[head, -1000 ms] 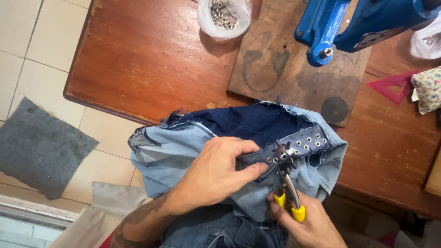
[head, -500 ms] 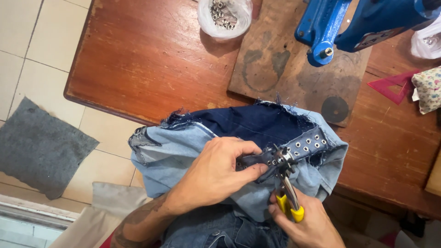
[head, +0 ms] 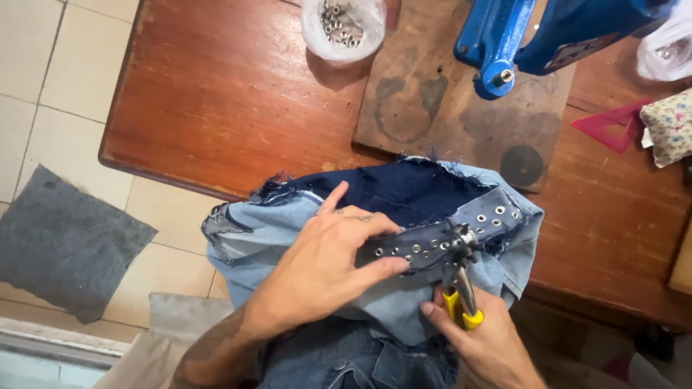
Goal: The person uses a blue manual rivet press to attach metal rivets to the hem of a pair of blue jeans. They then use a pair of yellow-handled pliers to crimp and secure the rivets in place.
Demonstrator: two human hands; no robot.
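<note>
My left hand (head: 328,263) presses flat on the eyelet-studded denim strip (head: 440,241), pinning it; my right hand (head: 479,338) grips yellow-handled pliers (head: 459,288) biting the strip beside that palm. Looks like working an eyelet; next needs a steady, careful twist.

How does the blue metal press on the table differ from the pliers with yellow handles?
The blue press stands on a wooden board on the table, with no hand touching it; the pliers are gripped in the right hand. The press looks much bulkier than the slim pliers. The press has nothing under its head; the pliers' tips meet the studded denim strip, which the left hand steadies. Both are tools.
</note>
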